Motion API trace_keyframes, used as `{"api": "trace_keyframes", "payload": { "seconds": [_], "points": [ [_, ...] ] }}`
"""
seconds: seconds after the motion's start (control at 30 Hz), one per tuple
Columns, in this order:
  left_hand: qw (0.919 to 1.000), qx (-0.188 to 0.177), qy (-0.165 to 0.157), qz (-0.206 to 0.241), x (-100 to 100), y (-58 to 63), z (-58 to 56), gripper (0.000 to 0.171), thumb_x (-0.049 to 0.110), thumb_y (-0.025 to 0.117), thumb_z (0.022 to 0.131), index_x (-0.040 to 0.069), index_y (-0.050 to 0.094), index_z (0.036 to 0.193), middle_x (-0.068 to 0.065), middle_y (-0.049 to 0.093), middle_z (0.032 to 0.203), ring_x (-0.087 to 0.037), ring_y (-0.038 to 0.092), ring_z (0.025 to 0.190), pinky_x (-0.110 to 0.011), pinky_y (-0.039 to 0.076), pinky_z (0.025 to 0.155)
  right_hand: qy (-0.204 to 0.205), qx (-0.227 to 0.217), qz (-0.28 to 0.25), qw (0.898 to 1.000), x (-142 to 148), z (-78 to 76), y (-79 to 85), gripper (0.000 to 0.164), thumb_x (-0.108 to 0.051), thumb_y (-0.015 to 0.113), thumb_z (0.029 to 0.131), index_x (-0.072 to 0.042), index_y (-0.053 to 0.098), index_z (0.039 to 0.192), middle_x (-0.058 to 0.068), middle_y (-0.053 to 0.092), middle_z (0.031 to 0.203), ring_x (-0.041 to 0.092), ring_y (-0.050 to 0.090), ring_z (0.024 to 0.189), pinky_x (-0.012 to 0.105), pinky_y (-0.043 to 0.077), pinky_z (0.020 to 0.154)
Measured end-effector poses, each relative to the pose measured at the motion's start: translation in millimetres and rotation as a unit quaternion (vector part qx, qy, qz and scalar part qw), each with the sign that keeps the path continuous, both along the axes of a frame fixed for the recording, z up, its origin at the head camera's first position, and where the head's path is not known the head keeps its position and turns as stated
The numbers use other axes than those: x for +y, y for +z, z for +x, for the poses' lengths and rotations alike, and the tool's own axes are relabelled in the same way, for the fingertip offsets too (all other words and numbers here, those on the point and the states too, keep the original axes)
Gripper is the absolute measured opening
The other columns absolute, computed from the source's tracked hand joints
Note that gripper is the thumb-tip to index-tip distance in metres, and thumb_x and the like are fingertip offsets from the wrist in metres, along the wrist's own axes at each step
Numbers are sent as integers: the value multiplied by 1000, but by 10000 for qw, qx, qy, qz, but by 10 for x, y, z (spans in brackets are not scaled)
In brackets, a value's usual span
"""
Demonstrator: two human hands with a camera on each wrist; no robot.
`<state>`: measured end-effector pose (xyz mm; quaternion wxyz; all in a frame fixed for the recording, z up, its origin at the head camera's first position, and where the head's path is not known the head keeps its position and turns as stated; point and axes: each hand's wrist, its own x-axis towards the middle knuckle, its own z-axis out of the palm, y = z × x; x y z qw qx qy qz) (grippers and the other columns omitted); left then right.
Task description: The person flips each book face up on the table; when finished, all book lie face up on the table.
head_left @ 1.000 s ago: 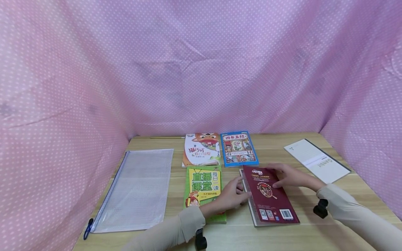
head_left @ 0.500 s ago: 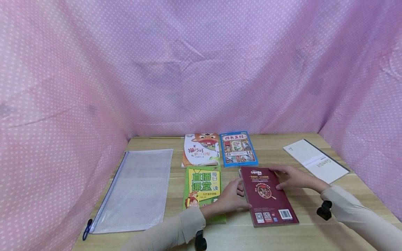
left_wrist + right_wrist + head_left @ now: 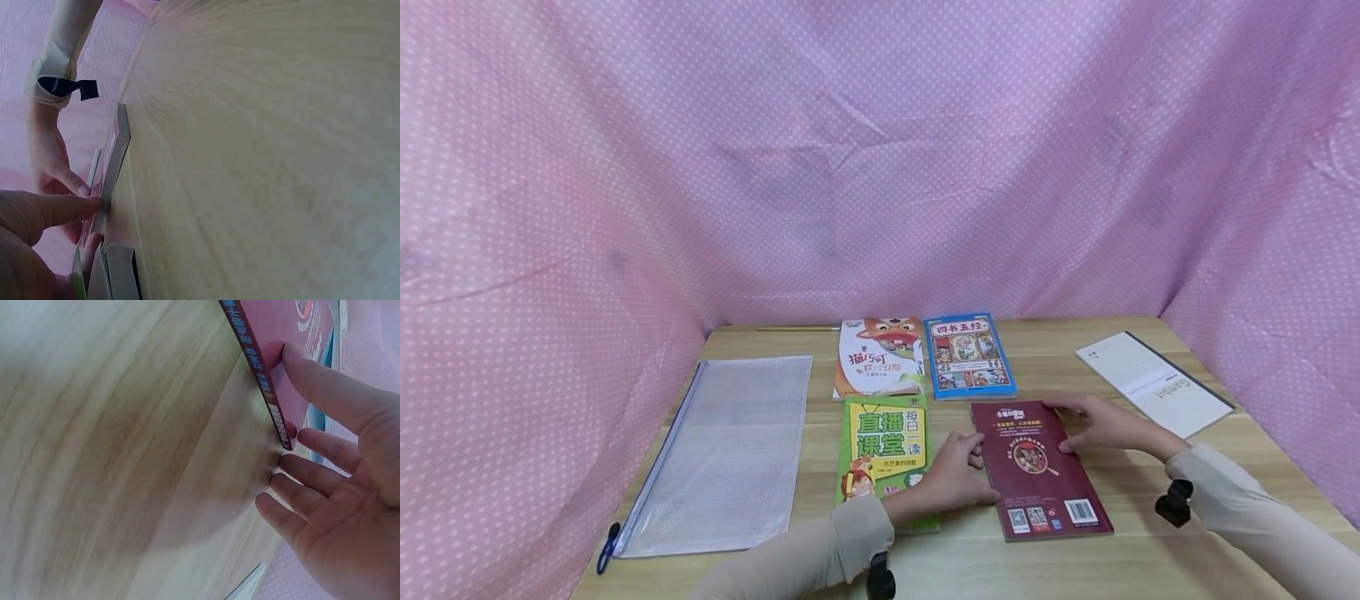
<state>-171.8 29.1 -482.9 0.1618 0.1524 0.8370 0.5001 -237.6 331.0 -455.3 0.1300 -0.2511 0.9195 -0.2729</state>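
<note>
A maroon book [image 3: 1045,492] lies back cover up on the table, its barcode toward the near edge. My left hand [image 3: 953,471] is at its left side, with thumb and fingertips against the page edge [image 3: 114,164]. On the opposite side, my right hand [image 3: 1101,425] rests at the far right corner. In the right wrist view, the right thumb [image 3: 312,372] lies on the cover, and the other fingers spread loosely past the corner beside the spine [image 3: 259,375]. Under the left forearm, a green and yellow book [image 3: 880,433] is partly hidden.
An orange-and-white book [image 3: 880,358] and a blue-bordered book [image 3: 972,358] lie behind. A white notebook [image 3: 1153,383] is at the right. To the left is a mesh zip pouch [image 3: 730,442] with a dark blue pull loop [image 3: 608,547]. Pink dotted cloth [image 3: 880,167] surrounds the table.
The maroon book's cover has come down level over its pages, and the book has shifted slightly left. The right hand has shifted slightly; both hands stay at the book's sides.
</note>
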Motion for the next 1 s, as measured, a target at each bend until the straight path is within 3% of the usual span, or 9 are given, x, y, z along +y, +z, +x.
{"api": "trace_keyframes", "payload": {
  "seconds": [0.33, 0.67, 0.83, 1.0],
  "points": [
    [10000, -42, -34, -48, -3, -12, -8, 92, 11, 93, 70, 1, 47, 150, 3, 51, 113, -3, 50, 93, -16, 50, 85, -142, -284, -140, 9994, -35, 38, 17, 66, -19, 82, 85, 6, 55, 140, 32, 55, 142, 55, 47, 133, 69, 44, 105],
    [10000, -63, -38, 67, 1, 43, -12, 95, 5, 93, 68, -4, 45, 149, 1, 47, 109, -5, 49, 91, -15, 48, 81, -432, -646, -391, 9962, -61, 73, 95, 62, -23, 78, 91, 3, 55, 143, 31, 53, 145, 55, 48, 133, 64, 49, 104],
    [9999, -111, -39, 90, 8, 36, -30, 98, 4, 94, 67, -4, 43, 151, 1, 46, 108, -5, 49, 91, -15, 47, 79, -464, -516, -563, 9960, -70, 100, 188, 64, -22, 77, 91, 4, 53, 144, 31, 53, 145, 52, 52, 132, 51, 54, 102],
    [9999, -88, -55, 99, 11, 9, -44, 99, 4, 94, 67, -5, 42, 151, 0, 45, 109, -4, 48, 91, -14, 48, 78, -398, -697, -946, 9923, -83, 109, 262, 65, -17, 75, 93, 8, 48, 146, 35, 49, 147, 51, 57, 127, 38, 58, 98]
  ]
}}
